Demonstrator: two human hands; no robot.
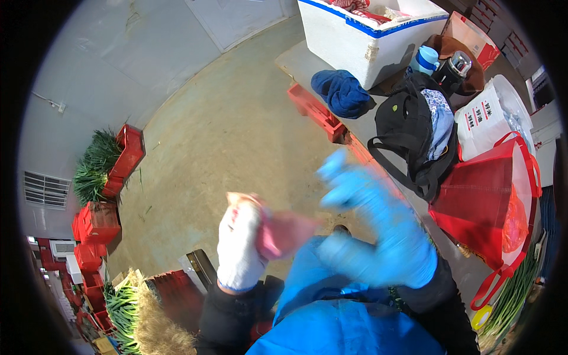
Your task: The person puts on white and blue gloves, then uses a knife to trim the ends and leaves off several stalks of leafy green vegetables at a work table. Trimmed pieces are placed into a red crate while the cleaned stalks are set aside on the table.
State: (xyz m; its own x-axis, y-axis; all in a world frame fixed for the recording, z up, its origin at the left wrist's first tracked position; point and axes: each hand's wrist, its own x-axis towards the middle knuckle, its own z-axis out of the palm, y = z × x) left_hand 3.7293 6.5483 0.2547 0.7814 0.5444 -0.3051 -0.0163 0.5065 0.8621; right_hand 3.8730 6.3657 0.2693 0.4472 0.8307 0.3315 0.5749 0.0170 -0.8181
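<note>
My left hand (242, 244), in a white knit glove with bare fingertips showing, is closed on a pink glove-like item (284, 233) that trails to the right and is blurred. My right hand (377, 230), in a blue rubber glove, is raised beside it with fingers apart and nothing seen between them. A gap separates the two hands. Below them is a blue apron (350, 328) over my front.
At right, a table (301, 62) bears a foam box (346, 42), navy cloth (341, 93), black bag (399, 120), bottles and a red tote bag (470, 191). Red crates (100, 224) and green onions (95, 159) stand at left; more onions (126, 306) lie lower left.
</note>
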